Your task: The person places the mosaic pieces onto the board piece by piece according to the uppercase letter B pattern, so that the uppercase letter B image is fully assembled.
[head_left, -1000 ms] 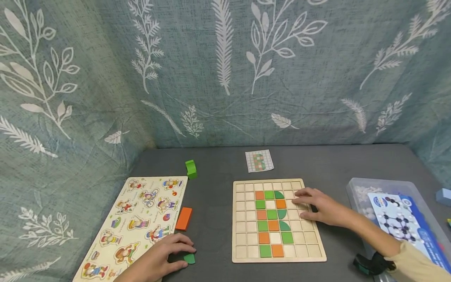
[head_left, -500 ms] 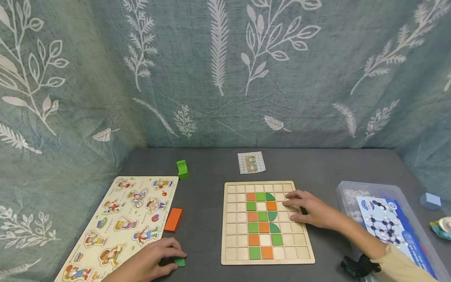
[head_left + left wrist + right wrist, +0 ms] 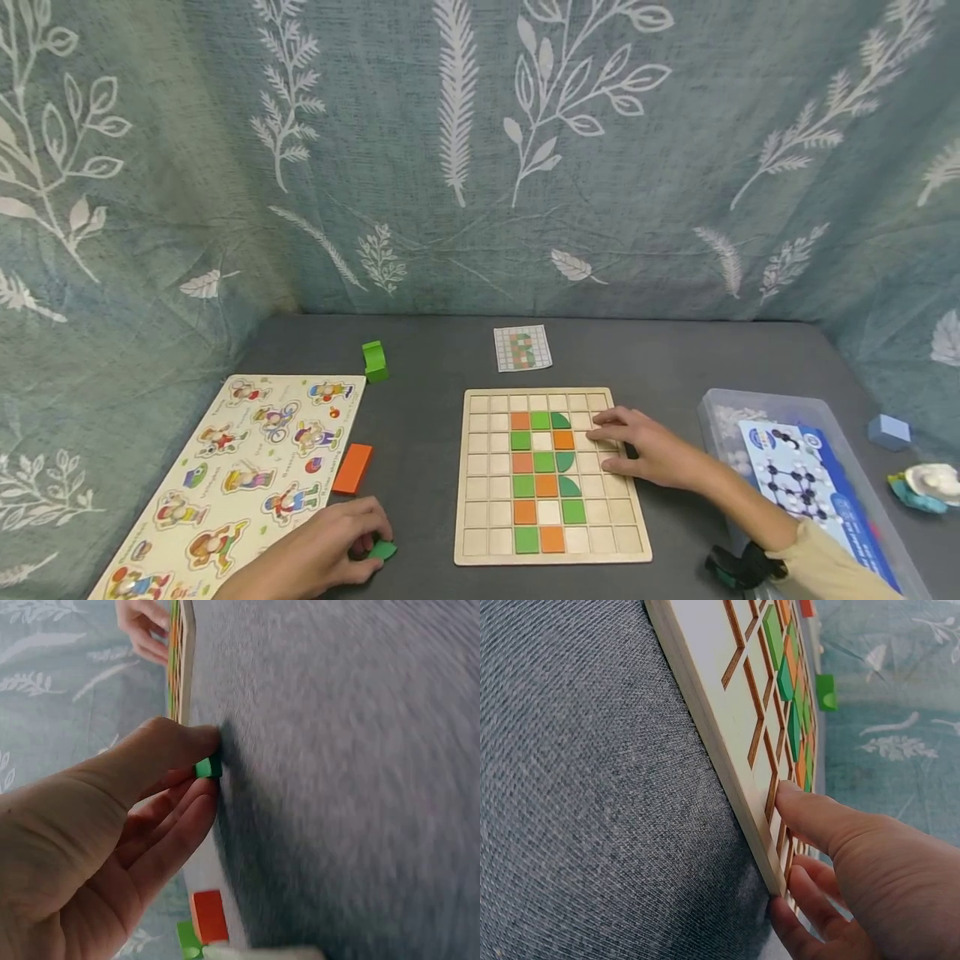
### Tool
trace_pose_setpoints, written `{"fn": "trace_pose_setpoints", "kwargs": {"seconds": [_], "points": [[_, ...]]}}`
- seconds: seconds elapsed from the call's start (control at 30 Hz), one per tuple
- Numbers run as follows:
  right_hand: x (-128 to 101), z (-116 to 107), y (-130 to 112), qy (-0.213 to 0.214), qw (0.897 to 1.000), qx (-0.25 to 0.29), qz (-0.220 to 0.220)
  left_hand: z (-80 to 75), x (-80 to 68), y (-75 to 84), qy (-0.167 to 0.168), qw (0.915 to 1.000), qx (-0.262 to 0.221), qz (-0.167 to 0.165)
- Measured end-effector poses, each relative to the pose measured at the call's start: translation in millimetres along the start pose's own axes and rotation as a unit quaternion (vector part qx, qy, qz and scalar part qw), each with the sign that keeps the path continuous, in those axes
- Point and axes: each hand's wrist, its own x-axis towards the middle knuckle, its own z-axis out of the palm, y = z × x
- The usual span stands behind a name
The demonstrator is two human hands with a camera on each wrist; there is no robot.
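Note:
My left hand point(image 3: 330, 546) pinches a small green quarter-round tile point(image 3: 383, 550) between thumb and fingers, low over the dark table, left of the wooden grid board. In the left wrist view the green tile point(image 3: 208, 766) shows between thumb tip and fingertips. My right hand point(image 3: 645, 446) rests on the right side of the grid board point(image 3: 480, 540), thumb on its cells and other fingers near its edge, holding no tile. Orange and green square tiles and darker green quarter-round tiles sit in the board's middle columns; several cells around them are bare wood.
Behind the board lies a small pattern card point(image 3: 522, 348). To the left are a picture puzzle board point(image 3: 247, 479), an orange block point(image 3: 352, 468) and a green arch-cut block point(image 3: 375, 361). A clear plastic box point(image 3: 806, 408) stands right, with a blue block point(image 3: 889, 432) beyond it.
The head view has turned right, so everything sits further left in it. The green tile in my left fingers has shifted and looks tilted now. My right hand stays on the board.

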Motion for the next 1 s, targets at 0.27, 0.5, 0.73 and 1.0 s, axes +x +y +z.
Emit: {"fn": "trace_pose_setpoints", "kwargs": {"seconds": [0.27,0.5,0.73,1.0], "points": [[4.5,2.8,-0.5,0.004,1.0,0.008,0.002,4.7,36.0,23.7,0.027,0.9995,-0.013,0.014],[6.6,-0.3,-4.0,-0.004,1.0,0.011,0.002,27.3,99.3,64.1,0.01,0.9991,-0.033,0.026],[6.1,2.0,-4.9,-0.004,1.0,0.016,0.007,42.8,135.4,86.0,0.016,0.9987,-0.006,0.047],[0.8,-0.4,-2.0,-0.003,1.0,0.008,0.002,57.7,153.7,104.4,-0.006,0.9965,0.018,0.081]]}}
